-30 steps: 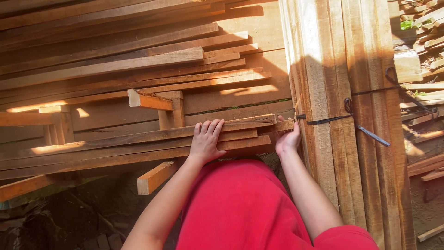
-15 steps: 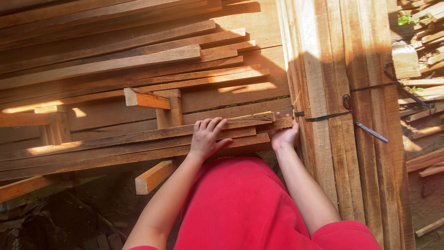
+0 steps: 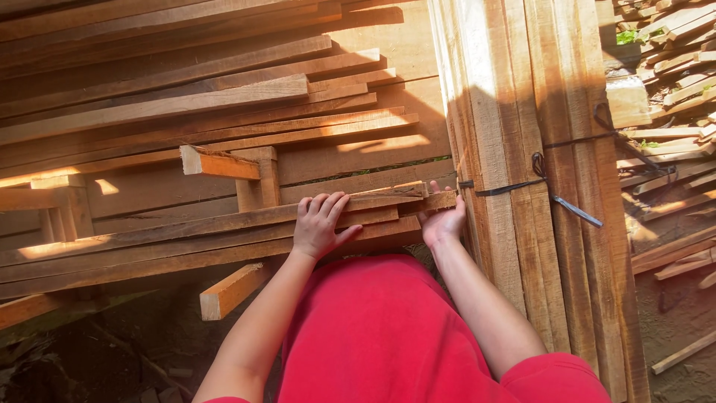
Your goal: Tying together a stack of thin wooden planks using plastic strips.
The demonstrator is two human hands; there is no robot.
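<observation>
My left hand (image 3: 319,224) rests on top of a long thin wooden slat (image 3: 224,222) in the nearest layer of a stack of planks, fingers curled over its far edge. My right hand (image 3: 443,221) holds the right end of that same slat layer (image 3: 418,201), close against a tall upright bundle of boards (image 3: 514,149). Both arms reach forward over a red garment (image 3: 373,328).
More stacked planks (image 3: 186,89) lie further back on short wooden cross blocks (image 3: 257,175). A dark strap (image 3: 522,183) binds the upright bundle. A short block (image 3: 231,289) sticks out below the stack. Scrap wood (image 3: 671,89) lies at the right. Dark ground shows at bottom left.
My left hand's fingers have curled and shifted slightly on the slat. My right hand has stayed at the slat's end. The view has shifted a little.
</observation>
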